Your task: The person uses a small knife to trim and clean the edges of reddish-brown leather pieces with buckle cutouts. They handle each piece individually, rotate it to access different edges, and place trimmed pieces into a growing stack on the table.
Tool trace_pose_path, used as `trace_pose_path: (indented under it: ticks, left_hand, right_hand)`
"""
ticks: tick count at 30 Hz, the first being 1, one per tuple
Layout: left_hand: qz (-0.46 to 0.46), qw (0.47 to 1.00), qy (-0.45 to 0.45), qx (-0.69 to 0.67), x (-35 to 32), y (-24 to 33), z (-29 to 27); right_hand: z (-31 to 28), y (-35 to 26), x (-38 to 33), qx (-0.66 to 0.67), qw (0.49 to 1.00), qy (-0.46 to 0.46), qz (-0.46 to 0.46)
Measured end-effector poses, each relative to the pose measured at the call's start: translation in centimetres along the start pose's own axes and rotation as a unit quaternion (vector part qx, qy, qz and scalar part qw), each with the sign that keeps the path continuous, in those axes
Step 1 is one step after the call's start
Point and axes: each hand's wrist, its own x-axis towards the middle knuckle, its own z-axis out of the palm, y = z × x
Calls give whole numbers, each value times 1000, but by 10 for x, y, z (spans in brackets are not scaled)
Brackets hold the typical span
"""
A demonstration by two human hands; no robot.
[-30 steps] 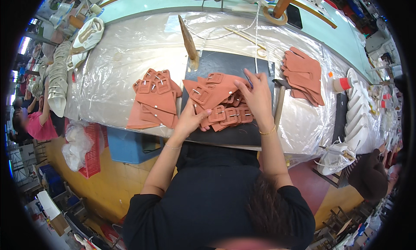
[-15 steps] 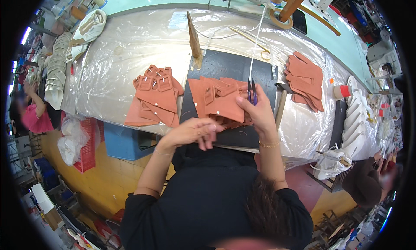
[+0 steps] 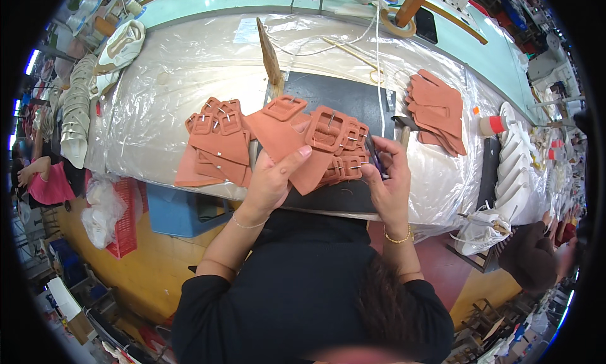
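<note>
My left hand [image 3: 273, 180] is closed on terracotta leather pieces [image 3: 273, 132], its thumb on top; they are tilted up off the work board. One covered square buckle [image 3: 327, 129] with a metal prong faces up beside its fingers. More buckled pieces [image 3: 346, 165] bunch together between my two hands. My right hand [image 3: 391, 181] is curled at their right edge, with dark thread snips [image 3: 377, 154] mostly hidden inside it. Left of the board, a pile of buckled leather pieces [image 3: 219, 146] lies on the plastic. Several slotted leather pieces [image 3: 439, 108] are stacked to the right.
A black board [image 3: 341, 89] lies on the plastic-covered table [image 3: 170, 80]. An upright wooden piece [image 3: 270, 55] stands at its far left corner. To the right are a hammer-like tool [image 3: 403, 127], a thread spool [image 3: 492, 125] and a row of white shoe parts [image 3: 505, 168].
My left hand has gone from loose and empty to gripping leather pieces, which are now lifted and fanned. My right hand has moved slightly right and lower, and the snips no longer point up.
</note>
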Motion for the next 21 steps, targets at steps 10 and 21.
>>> trace_pose_path:
  ticks: [10, 21]
  left_hand:
    - [58, 993, 25, 99, -11, 7, 15]
    - [12, 999, 29, 36, -11, -1, 16]
  right_hand:
    - [17, -25, 5, -142, 975, 70, -155]
    - [21, -3, 7, 133, 980, 97, -113]
